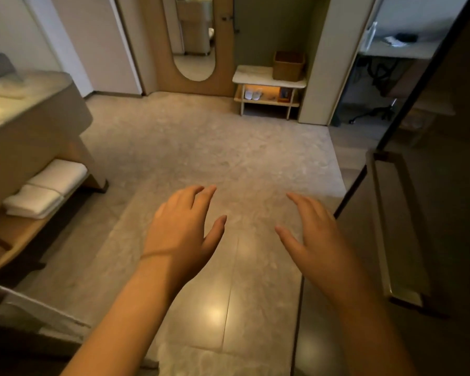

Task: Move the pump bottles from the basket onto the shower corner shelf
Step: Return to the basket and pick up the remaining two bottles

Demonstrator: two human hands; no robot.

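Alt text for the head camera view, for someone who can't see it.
The left hand and right hand reach forward, open and empty, over a bathroom floor. A brown basket sits on a far bench; folded towels lie at left.

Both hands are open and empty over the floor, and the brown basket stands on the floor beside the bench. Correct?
Not quite: the head view shows the brown basket standing on top of the bench, not on the floor. The left hand and right hand are open and empty over the floor.
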